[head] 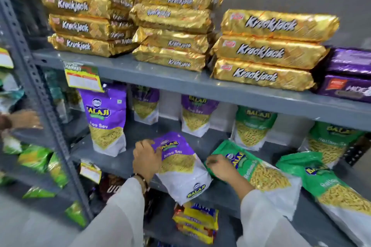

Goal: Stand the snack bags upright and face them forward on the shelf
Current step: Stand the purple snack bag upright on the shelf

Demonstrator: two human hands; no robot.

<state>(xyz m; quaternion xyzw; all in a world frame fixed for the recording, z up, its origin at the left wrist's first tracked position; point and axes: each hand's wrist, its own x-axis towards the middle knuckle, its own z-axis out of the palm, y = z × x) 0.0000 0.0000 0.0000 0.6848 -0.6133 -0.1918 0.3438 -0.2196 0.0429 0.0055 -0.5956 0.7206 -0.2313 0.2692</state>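
Purple snack bag (180, 166), lying tipped on its back at the front of the grey shelf (124, 162), its bottom hanging over the edge: the left hand (146, 158) is closing around its upper left corner, fingers curled on the top seam, likely to be lifting it upright. Green snack bag (259, 174), lying flat just beside it, label up: the right hand (218, 166) is pinching its top edge between fingertips, presumably for the same lift. Second green bag (329, 184), lying flat at the right, untouched. Standing stock, facing forward: one purple bag (107, 120) at the front left, two purple bags and two green bags lining up along the back, showing the wanted arrangement. Gold biscuit packs (269, 50) are sitting stacked on the shelf above. Three bags are waiting to be stood up.
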